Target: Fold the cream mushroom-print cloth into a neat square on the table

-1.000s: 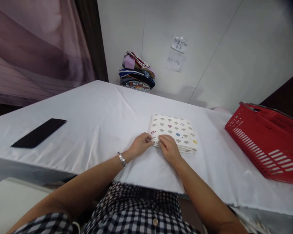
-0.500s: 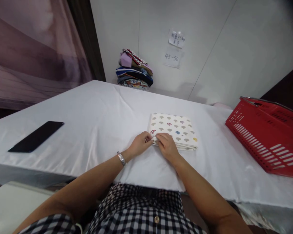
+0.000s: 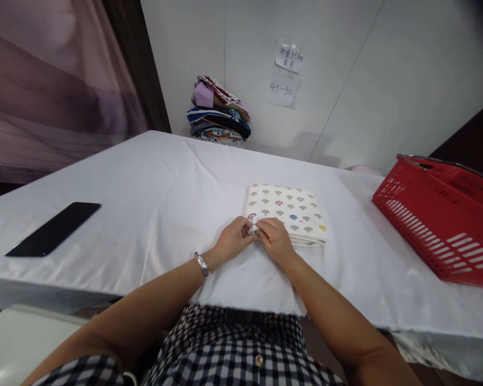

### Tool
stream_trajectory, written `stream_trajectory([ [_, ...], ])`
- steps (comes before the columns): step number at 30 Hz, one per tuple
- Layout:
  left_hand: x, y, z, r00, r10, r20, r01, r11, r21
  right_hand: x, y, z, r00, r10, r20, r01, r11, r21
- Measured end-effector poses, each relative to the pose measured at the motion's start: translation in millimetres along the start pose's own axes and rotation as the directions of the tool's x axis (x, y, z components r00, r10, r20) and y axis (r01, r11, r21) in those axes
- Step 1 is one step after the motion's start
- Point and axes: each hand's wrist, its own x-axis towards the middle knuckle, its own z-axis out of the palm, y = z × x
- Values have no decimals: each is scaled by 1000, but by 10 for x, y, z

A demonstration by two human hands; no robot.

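A folded white cloth (image 3: 285, 212) printed with grey, red, blue and yellow mushrooms lies flat on the white-covered table. At its near left corner, my left hand (image 3: 234, 237) pinches the folded layers between thumb and fingers. My right hand (image 3: 274, 238) grips the same corner from the right, its fingers resting on the near edge. Between the two hands the corner is bunched and lifted a little. The layers show along the near right edge, while those under my fingers are hidden.
A flat black tablet-like slab (image 3: 54, 229) lies on the left of the table. The red plastic basket (image 3: 438, 220) stands at the right. At the back, against the wall, is a stack of folded cloths (image 3: 219, 112). Two paper notes (image 3: 282, 88) hang on the wall.
The cloth's near left corner is now pinched up and bunched between both hands; before, it lay flatter. My left hand has shifted slightly right. The cloth stays in place.
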Motion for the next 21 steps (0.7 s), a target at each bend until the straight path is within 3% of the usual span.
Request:
stream_trajectory([
  [11,-25,76,89,994,-28,-103,44,988,151,7,-21,9,1000,-2,-18,3,1000,26],
  [17,2,164,88,993,-20,-119,65,918,390,-22,-1,-60,997,-56,59,63,990,-125],
  [21,14,174,51,996,13,-89,29,891,453,-123,147,-238,997,5,79,15,969,-247],
])
